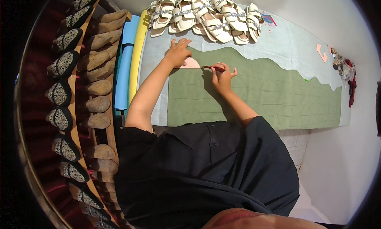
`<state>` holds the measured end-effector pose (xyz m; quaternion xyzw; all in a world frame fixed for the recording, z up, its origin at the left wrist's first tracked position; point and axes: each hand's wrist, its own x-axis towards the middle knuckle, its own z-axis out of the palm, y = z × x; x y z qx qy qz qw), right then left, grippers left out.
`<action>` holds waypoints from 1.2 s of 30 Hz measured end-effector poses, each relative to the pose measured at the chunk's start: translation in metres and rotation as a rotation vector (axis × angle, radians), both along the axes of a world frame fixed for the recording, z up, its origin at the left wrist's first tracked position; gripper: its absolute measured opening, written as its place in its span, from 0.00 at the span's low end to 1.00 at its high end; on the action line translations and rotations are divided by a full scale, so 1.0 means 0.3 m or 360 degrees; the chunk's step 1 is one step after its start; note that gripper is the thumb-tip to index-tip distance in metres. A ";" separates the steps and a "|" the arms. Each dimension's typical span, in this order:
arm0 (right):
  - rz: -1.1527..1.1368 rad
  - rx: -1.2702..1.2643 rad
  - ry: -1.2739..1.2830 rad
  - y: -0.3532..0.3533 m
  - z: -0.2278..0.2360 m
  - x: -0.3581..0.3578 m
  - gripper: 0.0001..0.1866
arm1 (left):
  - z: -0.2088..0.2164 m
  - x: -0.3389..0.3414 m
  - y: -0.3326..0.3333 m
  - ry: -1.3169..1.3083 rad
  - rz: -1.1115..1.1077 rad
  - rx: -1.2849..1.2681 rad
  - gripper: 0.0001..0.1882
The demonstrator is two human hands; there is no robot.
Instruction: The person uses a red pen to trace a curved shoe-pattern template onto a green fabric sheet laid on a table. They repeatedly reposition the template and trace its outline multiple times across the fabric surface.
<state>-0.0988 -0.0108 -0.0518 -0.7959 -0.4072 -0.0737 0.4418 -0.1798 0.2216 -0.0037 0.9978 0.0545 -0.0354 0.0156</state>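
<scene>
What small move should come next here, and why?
Probably the right hand should guide the dark red pen-like tool along the pink template's curved edge. The tool's tip is close to the template's right corner, the left hand is on the template, and the green sheet below already carries similar rounded outlines.

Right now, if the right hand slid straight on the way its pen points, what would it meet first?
Probably the pink template: the pen in the right hand points left, toward its near end. Depth is unclear, so the tip might pass just above it.
</scene>
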 end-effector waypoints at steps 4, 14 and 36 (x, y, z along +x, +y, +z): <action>-0.0168 0.0083 0.0074 -0.046 0.024 0.060 0.09 | 0.010 -0.041 -0.027 -0.0028 0.0162 -0.0280 0.24; -0.0536 0.0053 0.0098 -0.123 -0.037 0.283 0.14 | -0.024 -0.016 -0.025 -0.0062 0.0282 -0.0699 0.16; 0.0130 -0.0351 -0.0179 -0.160 -0.026 0.226 0.17 | -0.079 0.218 -0.159 -0.0359 0.0354 -0.0735 0.20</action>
